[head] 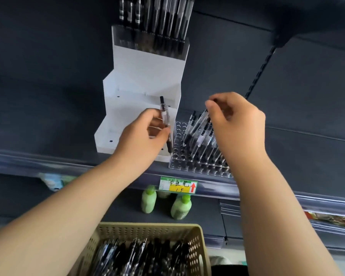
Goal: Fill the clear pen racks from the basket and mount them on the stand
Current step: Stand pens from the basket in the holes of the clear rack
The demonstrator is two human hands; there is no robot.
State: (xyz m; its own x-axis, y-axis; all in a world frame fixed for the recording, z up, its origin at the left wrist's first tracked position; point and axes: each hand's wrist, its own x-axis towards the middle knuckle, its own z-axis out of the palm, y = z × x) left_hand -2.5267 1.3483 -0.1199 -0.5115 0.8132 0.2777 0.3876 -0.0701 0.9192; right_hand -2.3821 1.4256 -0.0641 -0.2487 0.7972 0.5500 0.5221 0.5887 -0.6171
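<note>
A clear pen rack (179, 156) with many holes stands on the shelf, partly filled with several pens (199, 132). My left hand (145, 134) grips a clear pen with a black tip (164, 114), held upright just left of the rack. My right hand (235, 120) hovers over the rack with thumb and finger pinched on the top of a pen. Left of the rack stands the white stepped stand (139, 92). On its top step sits a filled clear rack (149, 38). A beige basket (147, 230) with several black pens is below, near me.
Two green bottles (148, 200) (181, 206) stand on the lower shelf under a green and yellow price label (177, 186). Dark shelf panels surround the stand. A black slotted upright (261, 70) runs at the right.
</note>
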